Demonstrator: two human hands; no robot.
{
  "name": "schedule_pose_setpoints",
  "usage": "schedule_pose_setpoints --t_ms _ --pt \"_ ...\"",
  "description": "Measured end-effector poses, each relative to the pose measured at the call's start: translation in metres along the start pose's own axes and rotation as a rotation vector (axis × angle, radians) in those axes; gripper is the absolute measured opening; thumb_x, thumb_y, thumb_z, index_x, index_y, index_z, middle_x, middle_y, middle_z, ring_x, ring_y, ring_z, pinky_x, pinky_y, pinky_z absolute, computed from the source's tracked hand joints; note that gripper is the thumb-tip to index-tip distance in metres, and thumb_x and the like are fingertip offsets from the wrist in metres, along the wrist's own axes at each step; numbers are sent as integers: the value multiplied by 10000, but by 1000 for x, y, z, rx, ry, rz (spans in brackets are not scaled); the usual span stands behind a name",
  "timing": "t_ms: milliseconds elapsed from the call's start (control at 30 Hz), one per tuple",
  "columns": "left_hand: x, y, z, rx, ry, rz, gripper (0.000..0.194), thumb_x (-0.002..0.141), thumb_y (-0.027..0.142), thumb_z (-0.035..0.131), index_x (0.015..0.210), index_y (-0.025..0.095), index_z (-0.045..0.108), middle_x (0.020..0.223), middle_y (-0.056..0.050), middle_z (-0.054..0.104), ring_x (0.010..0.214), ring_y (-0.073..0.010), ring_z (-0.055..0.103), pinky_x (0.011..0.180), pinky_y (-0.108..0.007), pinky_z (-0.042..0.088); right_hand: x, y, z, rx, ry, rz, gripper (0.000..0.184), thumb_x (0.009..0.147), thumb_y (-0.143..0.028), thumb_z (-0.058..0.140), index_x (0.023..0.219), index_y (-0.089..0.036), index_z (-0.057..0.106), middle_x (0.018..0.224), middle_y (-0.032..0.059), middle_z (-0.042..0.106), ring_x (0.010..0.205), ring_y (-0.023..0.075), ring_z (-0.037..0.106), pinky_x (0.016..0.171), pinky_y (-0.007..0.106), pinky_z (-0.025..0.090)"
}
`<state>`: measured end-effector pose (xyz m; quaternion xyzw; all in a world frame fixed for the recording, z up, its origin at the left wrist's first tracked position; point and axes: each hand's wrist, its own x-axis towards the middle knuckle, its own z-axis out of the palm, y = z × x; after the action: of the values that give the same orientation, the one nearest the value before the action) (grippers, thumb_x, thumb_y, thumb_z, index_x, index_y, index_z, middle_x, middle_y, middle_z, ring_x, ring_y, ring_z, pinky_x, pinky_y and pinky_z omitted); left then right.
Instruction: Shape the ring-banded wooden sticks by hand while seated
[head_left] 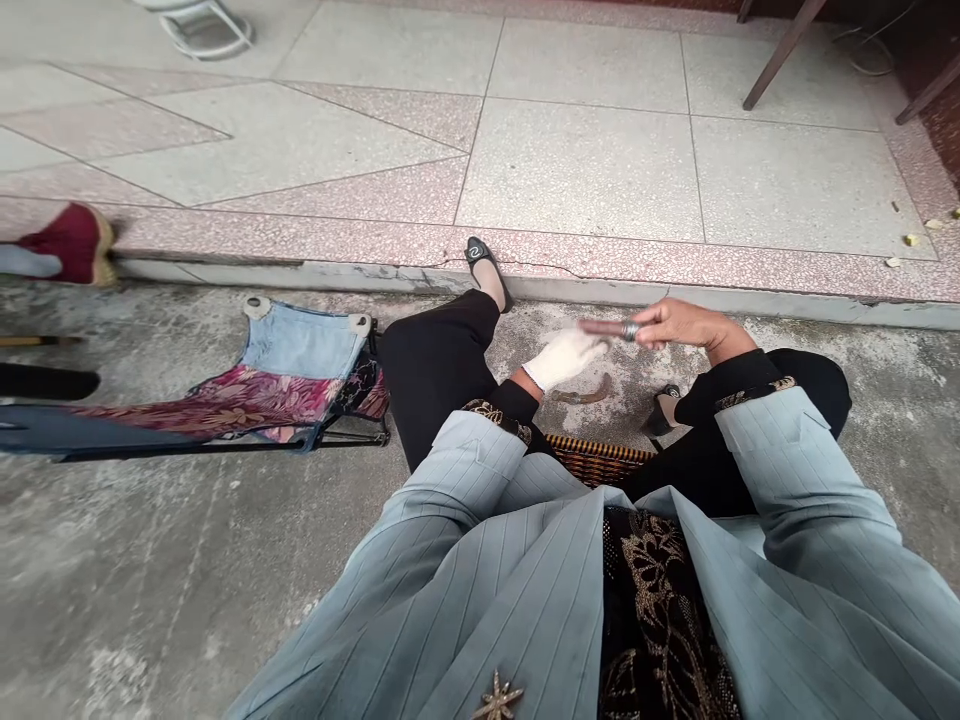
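Observation:
My left hand (pixel 566 358) wears a white knit glove and reaches in over the ground between my knees. Motion smears its fingers, so their grip is unclear. My bare right hand (pixel 686 328) is closed on one end of a brown tool with a metal ring (pixel 609 329). The tool's brown length points left, its far end just above the gloved fingers; whether they touch it I cannot tell. Below the hands a curved brown piece (pixel 592 393) lies on the concrete, partly behind my left wrist.
A woven black-and-orange basket or seat edge (pixel 600 460) shows between my thighs. To the left stands a low folding chair (pixel 300 345) with floral cloth. Ahead runs a raised tiled step (pixel 585 170). Another person's red shoe (pixel 71 245) rests at the far left.

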<state>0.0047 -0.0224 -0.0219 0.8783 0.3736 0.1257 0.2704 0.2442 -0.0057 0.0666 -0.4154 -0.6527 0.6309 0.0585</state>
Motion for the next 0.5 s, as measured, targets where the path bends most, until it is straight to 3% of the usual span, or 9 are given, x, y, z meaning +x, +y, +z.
schedule_pose_setpoints --t_ms 133,200,267,400,500 --pt "0 3 4 91 -104 -33 340 1028 366 372 1087 185 655 963 -45 714 866 -181 657 761 -270 455 7 4 -1 222 404 -54 406 786 -557 699 715 -169 599 623 -15 547 531 81 438 527 238 346" --pt "-2 8 10 158 -182 4 343 1029 381 374 1109 197 652 956 -45 717 846 -184 662 728 -270 444 16 8 0 126 534 53 381 829 -537 659 725 -174 607 627 6 551 541 100 456 532 252 358" --pt "-3 12 15 199 -192 32 361 1034 403 355 1134 212 646 974 -45 719 855 -184 667 716 -270 437 23 12 0 -159 605 213 341 860 -499 633 782 -168 664 648 32 583 593 137 513 569 274 378" --pt "-6 14 6 276 -139 51 350 1032 401 361 1136 230 648 969 -44 720 859 -187 667 712 -273 436 29 15 0 -712 536 425 380 870 -502 619 1020 -176 743 902 106 704 844 242 624 663 310 402" --pt "-8 11 -7 328 -98 13 337 1025 385 379 1133 224 655 996 -60 715 882 -191 663 733 -273 444 28 16 4 -842 303 508 369 858 -488 641 1025 -179 755 987 133 716 862 249 629 672 319 406"
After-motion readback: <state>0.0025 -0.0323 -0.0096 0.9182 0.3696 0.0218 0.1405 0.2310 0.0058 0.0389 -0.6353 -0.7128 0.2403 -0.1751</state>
